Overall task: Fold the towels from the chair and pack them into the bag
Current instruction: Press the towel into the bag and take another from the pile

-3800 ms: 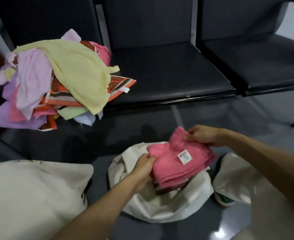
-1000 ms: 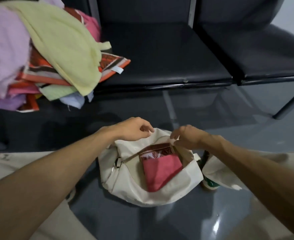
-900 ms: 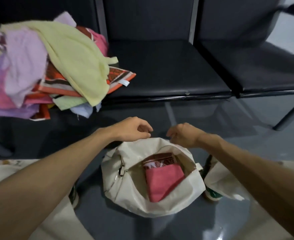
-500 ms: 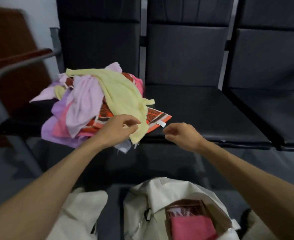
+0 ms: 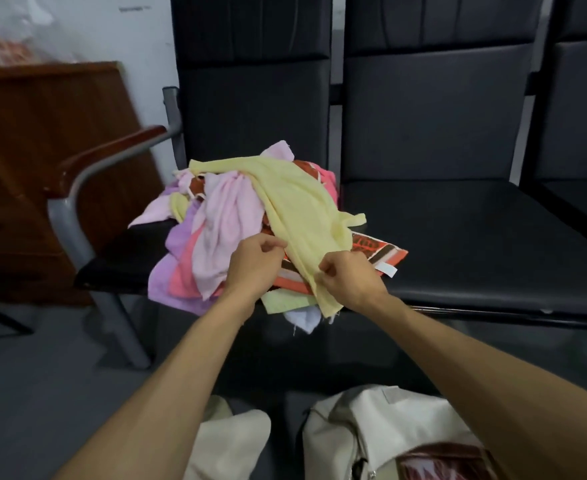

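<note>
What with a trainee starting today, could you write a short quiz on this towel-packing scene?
1. Which towel lies on top of the pile on the chair? A yellow, B purple, C white.
2. True or false: the right hand is inside the bag.
3. Fill in: the bag stands on the ___.
Key: 1 A, the yellow towel. 2 False; it pinches the yellow towel at the pile. 3 floor.
</note>
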